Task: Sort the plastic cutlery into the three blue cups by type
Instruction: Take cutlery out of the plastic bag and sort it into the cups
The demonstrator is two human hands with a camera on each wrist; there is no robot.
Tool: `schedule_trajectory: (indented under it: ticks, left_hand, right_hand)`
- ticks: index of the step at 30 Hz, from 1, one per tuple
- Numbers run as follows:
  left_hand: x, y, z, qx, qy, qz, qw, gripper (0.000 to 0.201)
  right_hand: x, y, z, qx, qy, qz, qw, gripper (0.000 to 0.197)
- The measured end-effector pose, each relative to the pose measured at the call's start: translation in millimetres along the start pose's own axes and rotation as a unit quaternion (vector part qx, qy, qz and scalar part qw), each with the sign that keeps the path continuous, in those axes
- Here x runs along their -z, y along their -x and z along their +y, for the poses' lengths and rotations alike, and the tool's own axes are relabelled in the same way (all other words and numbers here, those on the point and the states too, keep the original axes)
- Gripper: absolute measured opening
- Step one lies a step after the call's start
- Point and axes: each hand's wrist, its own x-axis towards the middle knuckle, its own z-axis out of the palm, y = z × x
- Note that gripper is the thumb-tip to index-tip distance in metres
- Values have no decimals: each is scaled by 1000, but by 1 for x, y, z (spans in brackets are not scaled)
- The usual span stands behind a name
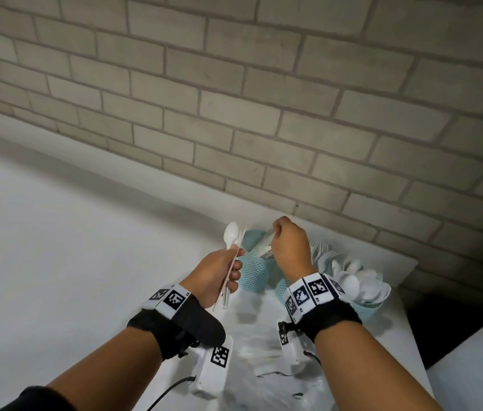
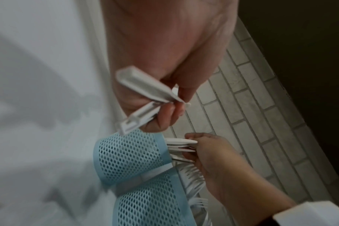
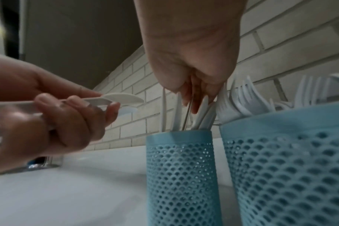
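- Head view: the left hand (image 1: 216, 274) has its fingers curled round a small bundle of white cutlery, with a spoon (image 1: 231, 234) bowl sticking up above the fist and the handles poking out below.
- Left wrist view shows the same bundle's handle ends (image 2: 139, 117) crossing under the curled fingers (image 2: 164, 116).
- Right hand (image 1: 290, 247) is bunched downward over the far-left cup (image 1: 252, 274), its fingertips (image 3: 195, 105) pinched among the thin white knives (image 3: 176, 111) standing in it; which single piece it grips I cannot tell.
- Far-left cup is a light blue mesh one, upright on the white counter (image 1: 86, 247), just right of the left hand.
- Just beside it on the right stands a second blue cup (image 3: 284, 160) with forks (image 3: 244, 97), tines up.
- Third cup (image 1: 373, 305), at the far right behind the right wrist, is heaped with spoons (image 1: 361, 283).
- All three cups stand close together near the counter's right end, below a grey brick wall (image 1: 264, 99).
- Both wrists wear black bands with black-and-white markers (image 1: 308, 292).
- Clear plastic wrap (image 1: 264, 351) lies crumpled on the near counter between the forearms.
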Motion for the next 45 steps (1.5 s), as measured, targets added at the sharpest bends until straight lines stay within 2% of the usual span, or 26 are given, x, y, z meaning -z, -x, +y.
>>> schedule_trajectory:
  ticks: [2,6,7,8,11,12,13,16,19,21,23,25,28,31,33,35,36,37,39,41,43,45]
  left_hand:
    - [2,1,0,-17,-16,1,1000,19]
    - [2,1,-2,-53,-73,1,996,22]
    - [1,1,-3,-63,-86,2,994,23]
    - [-1,1,-3,-72,-95,4,993,24]
    - [-10,3,-3,-100,-108,3,989,24]
    - [-13,3,-3,-104,-110,-4,988,25]
    - [-15,3,-4,-105,-110,-12,988,27]
    - [-19,2,-6,-81,-88,-23,993,37]
    - [-15,3,-9,-20,9,-19,1000,32]
    - [-11,4,-10,-2,49,-14,999,28]
    - [-8,4,-10,-1,57,-7,998,28]
    - [-8,5,-8,-6,42,-3,999,26]
    - [-6,10,-6,-25,1,-22,999,24]
    - [-3,16,-5,-49,-37,-32,998,19]
    - [-1,16,-5,-77,-67,-15,995,14]
    - [0,14,-6,-118,-119,8,986,12]
    - [-1,14,-7,-137,-152,17,979,13]
    - [-2,13,-8,-154,-184,23,970,15]
    - [-10,14,-9,-186,-244,24,952,23]
    - [-20,17,-10,-218,-284,22,933,30]
    - [-29,21,-10,-226,-294,12,929,29]
    - [-36,24,-12,-212,-290,-15,933,28]
  right_hand:
    - [3,-3,1,20,29,-25,999,28]
    - [23,-7,-9,56,-36,66,996,26]
    - [29,-6,-14,65,-51,61,995,25]
    - [35,-4,-19,66,-70,25,995,25]
    - [47,5,-35,30,-94,-160,982,30]
    - [49,7,-37,19,-101,-192,976,31]
    - [49,8,-37,9,-116,-195,974,30]
    - [53,6,-30,-34,-206,-102,973,20]
    - [67,2,-25,-78,-291,78,950,11]
    - [75,1,-23,-65,-265,180,945,5]
    - [74,4,-23,-49,-210,218,952,6]
    - [60,8,-20,-41,-150,190,969,12]
    - [27,14,-11,-28,-7,89,996,16]
    - [14,20,-11,-3,107,5,994,27]
    - [19,20,-17,13,82,30,996,31]
    - [26,19,-25,19,2,88,996,33]
    - [29,19,-30,12,-44,80,996,36]
    - [33,21,-35,2,-82,44,996,40]
    - [35,24,-41,-10,-91,-61,994,46]
    - [34,27,-39,-24,-88,-124,988,39]
    - [36,29,-29,-50,-124,-127,983,29]
    - [43,34,-17,-84,-168,-103,977,28]
